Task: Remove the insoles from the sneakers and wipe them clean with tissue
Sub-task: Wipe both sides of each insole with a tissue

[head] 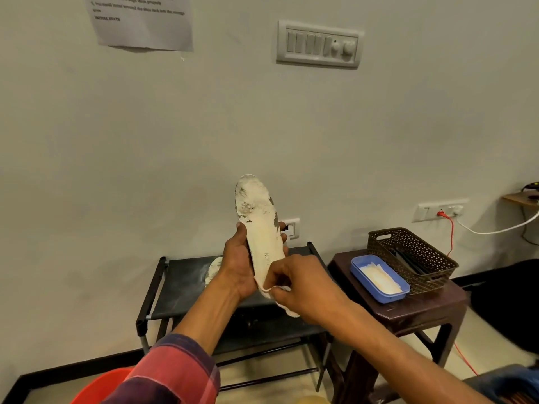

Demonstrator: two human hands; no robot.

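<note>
So the insole (256,225) is out of the shoe and held up on end, toe high, in front of the wall. The left hand (237,263) is wrapped round its middle, thumb on one edge and fingers curled round the other. The right hand (300,284) is down at the heel end, fingers pinched on a small wad of tissue (282,288) pressed against the insole. The other insole (214,271) lies on the shoe rack's (180,275) top shelf toward the back edge, half hidden behind the left wrist. I can't see the sneakers anywhere.

What I'd worry about:

- The toe end is the filthy bit, with grey flaky patches, and nothing supports it. I think if the wipe pushes hard up there, the insole will just flop backward instead of getting clean.
- That wad is tiny. On crusty dirt it'll probably shred or only smear it around.
- Any flakes will drop straight onto the shelf and likely onto the other insole.
- The strip under the left thumb gets missed unless the grip moves.

There are spare tissues in the blue tray (358,268) at the side table's (423,307) front left corner, so they're in easy reach.
</note>
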